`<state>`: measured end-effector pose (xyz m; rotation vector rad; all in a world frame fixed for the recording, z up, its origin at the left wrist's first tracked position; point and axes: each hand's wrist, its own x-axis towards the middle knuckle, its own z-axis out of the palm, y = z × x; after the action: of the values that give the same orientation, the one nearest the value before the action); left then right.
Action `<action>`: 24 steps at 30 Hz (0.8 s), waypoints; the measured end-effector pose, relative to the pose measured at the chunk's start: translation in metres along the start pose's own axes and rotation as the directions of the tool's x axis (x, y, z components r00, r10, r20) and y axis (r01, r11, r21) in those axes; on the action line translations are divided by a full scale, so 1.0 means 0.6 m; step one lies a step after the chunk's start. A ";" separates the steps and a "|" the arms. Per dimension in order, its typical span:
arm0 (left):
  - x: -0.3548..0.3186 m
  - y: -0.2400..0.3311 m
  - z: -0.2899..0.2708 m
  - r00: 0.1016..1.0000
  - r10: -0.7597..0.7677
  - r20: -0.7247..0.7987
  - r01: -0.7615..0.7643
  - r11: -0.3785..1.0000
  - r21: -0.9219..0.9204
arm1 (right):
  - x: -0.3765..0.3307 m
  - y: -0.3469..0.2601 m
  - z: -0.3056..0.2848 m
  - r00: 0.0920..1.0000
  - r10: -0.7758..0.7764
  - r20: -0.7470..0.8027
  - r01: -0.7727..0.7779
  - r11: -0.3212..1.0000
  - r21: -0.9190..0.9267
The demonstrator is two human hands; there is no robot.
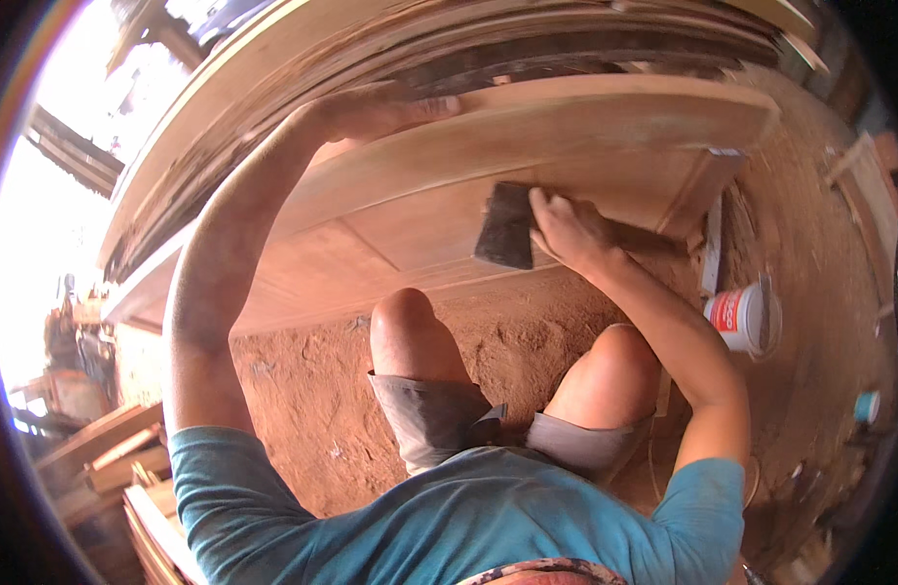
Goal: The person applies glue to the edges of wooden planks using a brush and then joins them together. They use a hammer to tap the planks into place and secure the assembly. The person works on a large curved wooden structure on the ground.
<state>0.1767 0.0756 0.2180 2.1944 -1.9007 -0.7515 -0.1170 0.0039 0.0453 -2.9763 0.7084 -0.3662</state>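
Note:
A long wooden panel (410, 219) with a raised frame, like a door, stands on its long edge before my knees, tilted away. Over its upper edge lies my left hand (395, 112), gripping it, with one digit stretched along the wood and the others mostly hidden. My right hand (571, 229) is closed on the edge of a dark, flat sandpaper sheet (507, 226). The sheet lies close against the recessed face of the panel, right of the middle; whether it is flat on the wood I cannot tell.
Stacked boards (566, 39) rise behind the panel. A white bucket (741, 317) with a red label stands on the dusty reddish ground (322, 429) at right, beyond my right forearm. Farther right lies a small teal-and-white container (866, 407). Loose wood pieces (108, 453) are heaped at lower left.

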 end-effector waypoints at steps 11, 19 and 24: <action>-0.445 -0.332 -0.018 0.847 -0.098 -0.523 0.341 0.854 0.392 | 0.032 -0.235 -0.081 0.920 -0.257 0.296 0.180 0.948 0.263; -0.489 -0.498 0.044 0.652 0.199 -0.732 0.377 0.753 0.540 | 0.167 -0.429 -0.024 0.882 -0.383 0.273 0.180 0.811 0.556; -0.495 -0.531 0.044 0.623 0.252 -0.740 0.382 0.728 0.569 | 0.257 -0.540 -0.005 0.847 -0.422 0.323 0.262 0.861 0.436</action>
<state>0.4251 0.4269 0.1427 2.3080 -1.6771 1.0288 0.1576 0.2237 0.1181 -2.6560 0.0332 0.1094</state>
